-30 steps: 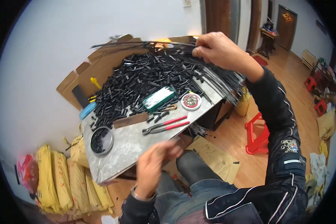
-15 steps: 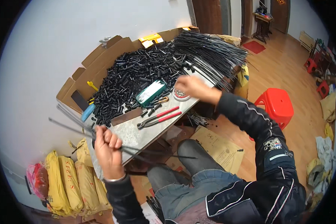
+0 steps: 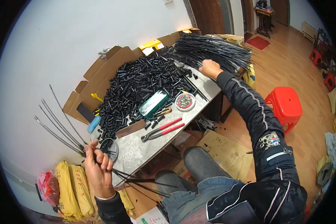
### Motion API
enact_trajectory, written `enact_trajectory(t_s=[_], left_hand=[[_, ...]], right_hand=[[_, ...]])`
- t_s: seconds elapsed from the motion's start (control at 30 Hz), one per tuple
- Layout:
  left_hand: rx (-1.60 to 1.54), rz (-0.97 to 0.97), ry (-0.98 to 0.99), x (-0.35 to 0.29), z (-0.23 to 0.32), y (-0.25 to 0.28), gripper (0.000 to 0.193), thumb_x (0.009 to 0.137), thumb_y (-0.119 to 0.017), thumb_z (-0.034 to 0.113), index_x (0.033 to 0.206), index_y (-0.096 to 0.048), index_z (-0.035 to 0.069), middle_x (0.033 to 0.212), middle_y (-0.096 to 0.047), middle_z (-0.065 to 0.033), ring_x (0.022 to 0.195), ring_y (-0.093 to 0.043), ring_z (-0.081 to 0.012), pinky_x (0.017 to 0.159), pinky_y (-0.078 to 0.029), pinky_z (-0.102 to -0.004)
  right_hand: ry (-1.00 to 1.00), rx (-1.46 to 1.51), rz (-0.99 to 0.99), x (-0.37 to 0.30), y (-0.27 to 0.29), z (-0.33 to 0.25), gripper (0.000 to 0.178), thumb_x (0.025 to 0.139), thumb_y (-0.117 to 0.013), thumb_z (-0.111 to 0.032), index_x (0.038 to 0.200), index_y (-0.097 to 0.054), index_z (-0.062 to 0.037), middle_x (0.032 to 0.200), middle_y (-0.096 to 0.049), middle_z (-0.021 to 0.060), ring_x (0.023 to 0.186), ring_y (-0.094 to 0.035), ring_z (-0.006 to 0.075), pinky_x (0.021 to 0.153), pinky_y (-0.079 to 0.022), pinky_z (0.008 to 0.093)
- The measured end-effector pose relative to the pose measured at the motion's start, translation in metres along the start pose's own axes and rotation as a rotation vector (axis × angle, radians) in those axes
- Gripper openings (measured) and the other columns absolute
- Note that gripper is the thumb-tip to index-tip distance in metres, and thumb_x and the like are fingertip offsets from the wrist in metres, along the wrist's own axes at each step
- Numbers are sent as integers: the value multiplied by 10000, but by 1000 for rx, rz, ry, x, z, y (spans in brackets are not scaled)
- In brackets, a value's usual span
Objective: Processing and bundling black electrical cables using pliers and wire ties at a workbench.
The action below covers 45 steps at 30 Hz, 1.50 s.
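My left hand (image 3: 98, 167) is closed round several thin black rods (image 3: 65, 138). Their upper ends fan out toward the wall, and their lower ends stick out over my lap. Beside its fingers, a round clear-rimmed dish (image 3: 115, 152) sits at the table's near left corner. At the far right of the table, my right hand (image 3: 210, 69) is curled at the near edge of a big heap of long black rods (image 3: 212, 48). Whatever lies inside its fingers is hidden. A mound of short black tubular pieces (image 3: 138, 82) covers the table's back.
On the grey tabletop (image 3: 132, 151) lie red-handled pincers (image 3: 162, 129), a brown flat bar (image 3: 130, 128), a green box of white strips (image 3: 153, 103) and a white dish of small metal parts (image 3: 185, 101). Cardboard (image 3: 99, 71) walls the back. A red stool (image 3: 285, 104) stands right; yellow sacks (image 3: 74, 190) left.
My right hand has moved away from the dish of metal parts to the heap of long rods. My left hand has shifted slightly lower and left, its rods now spread wider.
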<state>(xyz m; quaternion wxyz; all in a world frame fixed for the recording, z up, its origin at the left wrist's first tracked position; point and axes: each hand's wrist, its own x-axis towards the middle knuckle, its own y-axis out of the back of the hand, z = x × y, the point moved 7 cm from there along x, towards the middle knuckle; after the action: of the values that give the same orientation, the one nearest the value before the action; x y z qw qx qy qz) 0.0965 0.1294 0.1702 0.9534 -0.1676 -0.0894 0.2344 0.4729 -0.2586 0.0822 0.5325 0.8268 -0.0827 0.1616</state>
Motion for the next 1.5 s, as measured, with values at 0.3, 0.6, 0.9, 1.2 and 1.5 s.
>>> enact_trajectory(t_s=[0.3, 0.6, 0.9, 1.2, 1.5], left_hand=[[-70, -201, -47, 24, -24, -66, 310, 998, -501, 214, 1248, -490, 31, 798, -534, -22, 666, -533, -138, 573, -441, -281], [-109, -107, -5, 49, -40, -102, 370, 1000, -497, 295, 1140, -515, -48, 992, -637, -172, 837, -674, -273, 695, -586, -376], [-123, -97, -35, 29, -26, -90, 327, 1000, -496, 303, 1109, -556, 1, 912, -650, -111, 793, -662, -252, 698, -567, -407], [-181, -174, -66, 17, -27, -81, 293, 994, -514, 281, 1144, -559, 33, 851, -633, -51, 736, -653, -215, 666, -563, -397], [-270, -173, -85, -15, -23, -67, 306, 1010, -472, 233, 1245, -510, 42, 1032, -643, -135, 904, -663, -285, 795, -556, -433]], right_hand=[[-36, 1155, -430, -53, 89, -66, 241, 895, -582, -196, 709, -546, -46, 555, -479, -11, 390, -424, 90, 361, -345, 244], [69, 1451, -915, -268, 87, -174, 166, 970, -559, -212, 955, -555, -46, 679, -522, -3, 505, -468, 63, 443, -355, 194], [29, 1676, -928, -312, 55, -178, 247, 1013, -481, -228, 986, -570, 0, 657, -488, -16, 495, -405, 52, 438, -334, 199], [523, 1076, -287, -304, 79, -184, 226, 870, -690, -158, 993, -583, 0, 695, -546, 40, 544, -515, 110, 501, -442, 264], [598, 725, -428, -304, 56, -211, 240, 923, -558, -99, 1133, -578, 17, 873, -657, 143, 705, -654, 208, 624, -506, 326]])
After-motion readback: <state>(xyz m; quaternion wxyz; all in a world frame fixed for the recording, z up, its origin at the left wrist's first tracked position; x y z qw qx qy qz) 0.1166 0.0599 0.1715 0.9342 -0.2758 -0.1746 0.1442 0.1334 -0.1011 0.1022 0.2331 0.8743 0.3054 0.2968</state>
